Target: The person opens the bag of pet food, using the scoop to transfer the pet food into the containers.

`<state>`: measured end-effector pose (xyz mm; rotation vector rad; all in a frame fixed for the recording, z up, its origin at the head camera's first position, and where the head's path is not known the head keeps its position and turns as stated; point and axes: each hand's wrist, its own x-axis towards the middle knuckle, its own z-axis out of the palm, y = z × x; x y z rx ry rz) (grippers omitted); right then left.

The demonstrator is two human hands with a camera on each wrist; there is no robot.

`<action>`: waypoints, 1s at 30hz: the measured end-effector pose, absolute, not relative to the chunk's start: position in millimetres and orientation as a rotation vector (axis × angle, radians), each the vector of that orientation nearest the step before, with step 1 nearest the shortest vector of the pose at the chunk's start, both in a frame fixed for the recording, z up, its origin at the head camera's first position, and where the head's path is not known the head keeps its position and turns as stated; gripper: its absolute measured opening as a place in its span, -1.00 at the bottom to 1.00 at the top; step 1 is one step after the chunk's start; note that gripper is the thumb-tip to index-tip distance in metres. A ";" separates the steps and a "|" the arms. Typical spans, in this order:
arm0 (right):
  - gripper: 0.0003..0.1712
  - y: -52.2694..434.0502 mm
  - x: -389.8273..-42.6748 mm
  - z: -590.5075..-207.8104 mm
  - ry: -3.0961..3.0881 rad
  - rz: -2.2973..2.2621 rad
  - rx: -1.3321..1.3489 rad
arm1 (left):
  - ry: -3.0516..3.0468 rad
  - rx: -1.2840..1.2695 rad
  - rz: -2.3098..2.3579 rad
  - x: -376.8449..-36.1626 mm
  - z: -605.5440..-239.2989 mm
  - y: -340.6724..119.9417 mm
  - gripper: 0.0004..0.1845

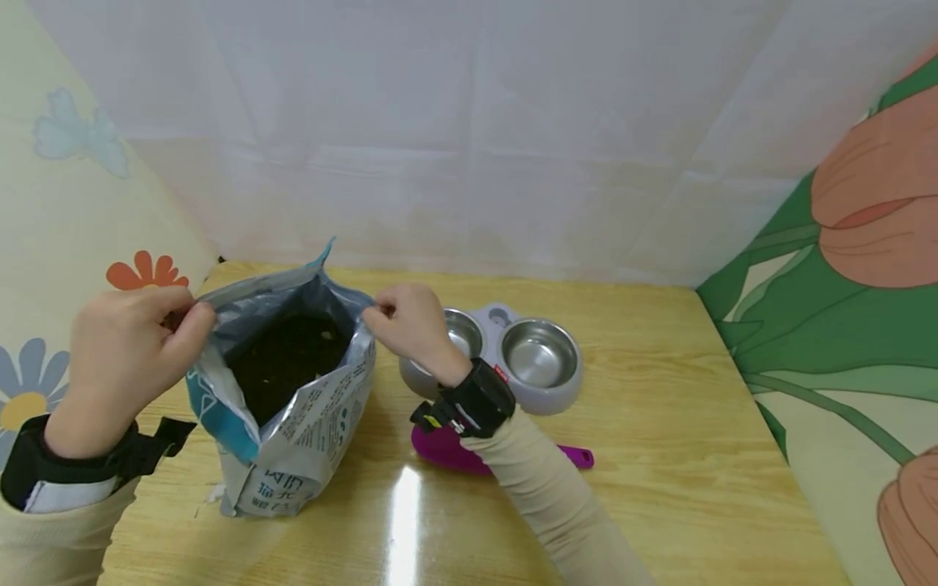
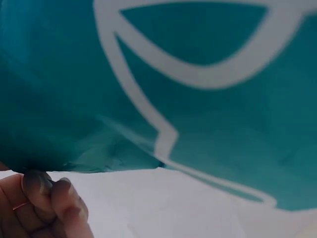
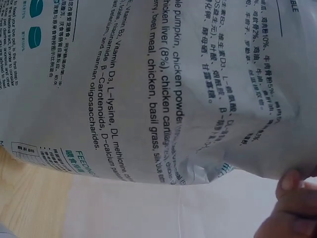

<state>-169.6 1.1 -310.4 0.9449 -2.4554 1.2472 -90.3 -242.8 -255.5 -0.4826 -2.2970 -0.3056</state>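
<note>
A pet food bag (image 1: pixel 315 431), white and teal with printed text, stands on the table with its mouth spread wide. Dark brown kibble (image 1: pixel 293 358) shows inside against the silvery lining. My left hand (image 1: pixel 135 338) pinches the left edge of the mouth, and my right hand (image 1: pixel 414 330) pinches the right edge. In the left wrist view the teal side of the bag (image 2: pixel 208 124) fills most of the picture, with the left fingers (image 2: pixel 64 208) at its edge. The right wrist view shows the ingredient panel of the bag (image 3: pixel 124 99) and the right fingers (image 3: pixel 292 203) at its rim.
Right of the bag sits a grey double feeder with two steel bowls (image 1: pixel 541 358), partly behind my right hand. A magenta scoop (image 1: pixel 447 452) lies under my right forearm, its handle pointing right. A white sheet (image 1: pixel 469 163) hangs behind the wooden table (image 1: pixel 659 488).
</note>
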 end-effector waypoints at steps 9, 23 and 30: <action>-0.61 11.3 -170.6 -310.9 -2.485 1.270 0.880 | -2.294 -0.416 -0.301 -85.8 -252.2 -249.7 -0.64; -0.61 13.6 -168.4 -314.9 -2.477 1.361 0.892 | -2.336 -0.420 -0.411 -83.1 -254.3 -249.9 -0.71; -0.62 17.7 -165.5 -318.6 -2.440 1.397 0.944 | -2.408 -0.523 -0.618 -83.3 -257.9 -252.6 -0.70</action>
